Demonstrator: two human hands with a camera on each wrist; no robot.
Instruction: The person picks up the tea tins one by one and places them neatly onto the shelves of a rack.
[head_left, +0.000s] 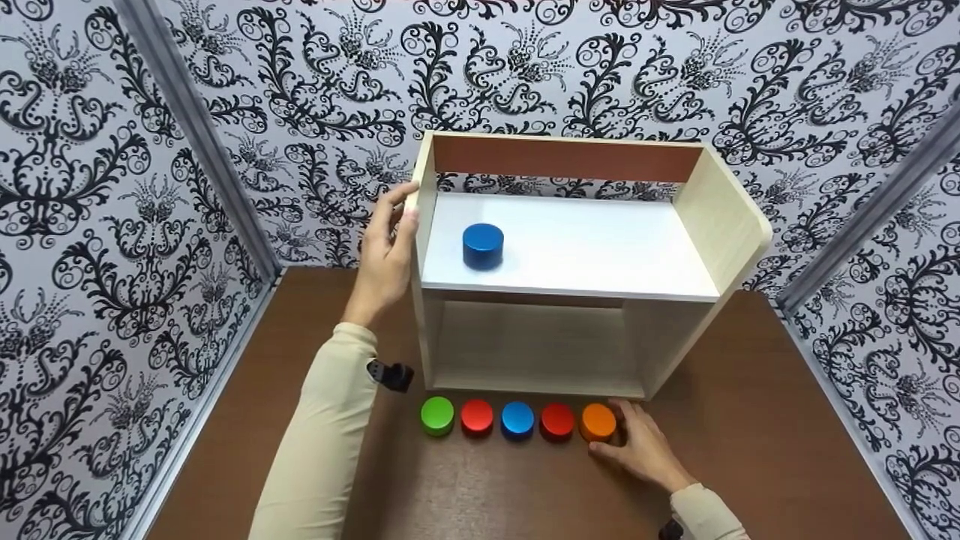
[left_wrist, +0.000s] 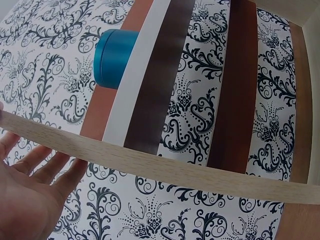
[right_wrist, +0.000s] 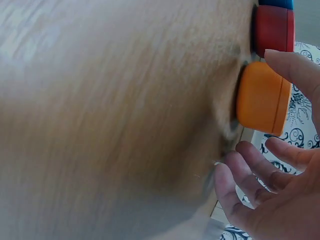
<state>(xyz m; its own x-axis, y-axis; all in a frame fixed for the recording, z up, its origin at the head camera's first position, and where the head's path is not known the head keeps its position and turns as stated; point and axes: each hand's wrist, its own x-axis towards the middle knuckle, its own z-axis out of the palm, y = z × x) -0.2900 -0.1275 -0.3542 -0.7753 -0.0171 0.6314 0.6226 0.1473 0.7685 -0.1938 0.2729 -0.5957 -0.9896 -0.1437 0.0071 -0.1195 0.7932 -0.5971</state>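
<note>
My left hand (head_left: 386, 259) holds the left side panel of a small wooden shelf unit (head_left: 739, 217), its fingers along the panel's outer side. In the left wrist view, the fingers (left_wrist: 45, 167) lie behind the panel's pale edge. A round blue container (head_left: 483, 246) stands on the white upper shelf. My right hand (head_left: 643, 448) is around the right side of an orange round container (head_left: 598, 422) on the table. In the right wrist view, the thumb overlaps the orange container's edge, and the other fingers (right_wrist: 250, 172) are spread apart from it.
Left of the orange container, a red (head_left: 557, 421), a blue (head_left: 517, 420), another red (head_left: 477, 417) and a green container (head_left: 437, 415) stand in a row before the shelf unit. Patterned wall panels (head_left: 525, 67) enclose the brown table (head_left: 480, 495) at the back and sides.
</note>
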